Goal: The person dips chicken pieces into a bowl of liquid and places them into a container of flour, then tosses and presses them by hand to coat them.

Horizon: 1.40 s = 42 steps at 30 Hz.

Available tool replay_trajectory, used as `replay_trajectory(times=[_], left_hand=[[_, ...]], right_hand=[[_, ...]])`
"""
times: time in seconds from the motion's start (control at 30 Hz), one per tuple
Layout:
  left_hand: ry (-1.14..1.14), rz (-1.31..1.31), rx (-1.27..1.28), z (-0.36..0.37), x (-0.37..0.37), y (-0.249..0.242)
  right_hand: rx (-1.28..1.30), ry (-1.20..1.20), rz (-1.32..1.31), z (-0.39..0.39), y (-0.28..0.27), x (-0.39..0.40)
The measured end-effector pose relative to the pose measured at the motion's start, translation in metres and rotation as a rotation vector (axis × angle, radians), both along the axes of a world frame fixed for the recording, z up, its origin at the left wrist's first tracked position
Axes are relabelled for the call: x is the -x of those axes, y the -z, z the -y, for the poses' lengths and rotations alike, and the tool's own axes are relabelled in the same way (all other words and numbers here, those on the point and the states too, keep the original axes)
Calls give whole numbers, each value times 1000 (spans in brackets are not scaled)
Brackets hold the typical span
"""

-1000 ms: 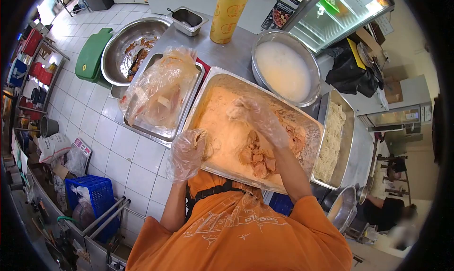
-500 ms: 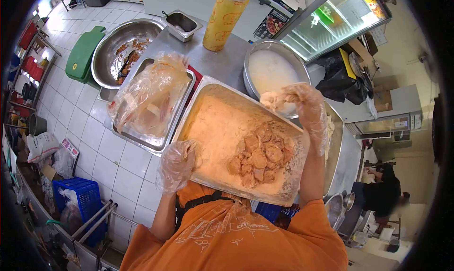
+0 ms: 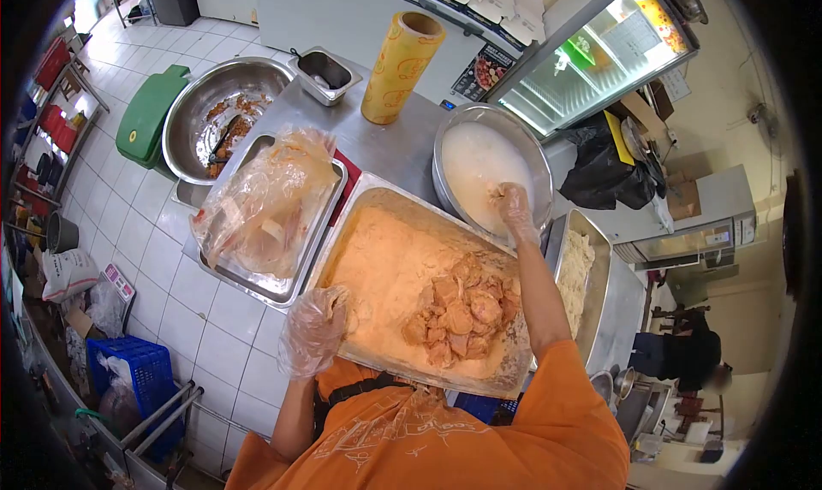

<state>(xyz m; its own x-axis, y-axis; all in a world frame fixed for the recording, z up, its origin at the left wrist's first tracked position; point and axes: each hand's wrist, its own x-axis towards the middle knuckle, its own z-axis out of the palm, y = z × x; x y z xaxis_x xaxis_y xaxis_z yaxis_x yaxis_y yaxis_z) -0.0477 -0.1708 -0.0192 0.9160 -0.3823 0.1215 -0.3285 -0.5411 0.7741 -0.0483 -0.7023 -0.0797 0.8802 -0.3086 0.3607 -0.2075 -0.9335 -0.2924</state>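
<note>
My right hand (image 3: 516,214), in a clear plastic glove, reaches into a steel bowl (image 3: 438,160) of cloudy whitish liquid. Its fingers are closed on a pale, flour-coated piece of meat (image 3: 497,194), partly hidden by the hand. My left hand (image 3: 310,334), also gloved, is curled at the near left edge of a large metal tray (image 3: 428,201). Flour clings to its fingertips, and what they grip, if anything, is hidden. Orange-tinted flour (image 3: 385,255) fills the tray, with a heap of raw marinated meat pieces (image 3: 462,312) at its right.
Left of the tray, a plastic bag (image 3: 265,203) lies in a shallow metal pan (image 3: 287,293). A wrap roll (image 3: 402,71) stands behind. To the right sits another pan (image 3: 599,276) of pale floury pieces (image 3: 575,272). A person (image 3: 685,357) is at far right.
My right hand has moved forward and down from above the tray's far right corner into the bowl, carrying the floured meat piece. My left hand stays at the tray's edge.
</note>
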Motion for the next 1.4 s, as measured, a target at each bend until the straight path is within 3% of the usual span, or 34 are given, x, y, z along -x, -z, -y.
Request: replay_trajectory(times=[0.03, 0.13, 0.23, 0.33, 0.43, 0.67, 0.8, 0.97, 1.03, 1.13, 1.27, 1.33, 1.37, 1.4], left_hand=[[-2, 14, -3, -1, 1, 3], [-38, -43, -42, -1, 2, 4], [3, -31, 15, 2, -2, -6], [18, -18, 0, 0, -2, -3], [-10, -45, 30, 1, -1, -3], [2, -84, 46, 1, -2, -7], [-30, -86, 36, -1, 4, -9], [-50, -151, 102, 0, 1, -9], [-59, -134, 95, 0, 2, -4], [-43, -122, 118, 0, 0, -5], [0, -59, 166, 2, -2, -5], [-4, -56, 172, 3, -2, -4], [-3, -56, 175, 3, -1, -3], [0, -58, 177, 4, -2, -4]], right_hand=[[96, -10, -23, -1, 4, 0], [-229, 108, 18, -12, -9, -3], [-311, 230, -102, -17, -46, -7], [-194, 190, -85, -5, -59, -3], [-246, 285, -119, -16, -85, -3], [-179, 251, -108, -14, -100, 7], [-331, 201, -96, -66, -165, 28], [-384, 263, -370, -100, -232, 76], [-486, 227, -320, -119, -242, 92], [-416, 59, -198, -133, -213, 98], [-838, -426, 20, -198, -131, 89], [-1111, -637, -70, -259, -80, 75], [-934, -672, -222, -283, -49, 61], [-371, -710, -427, -294, -11, 46]])
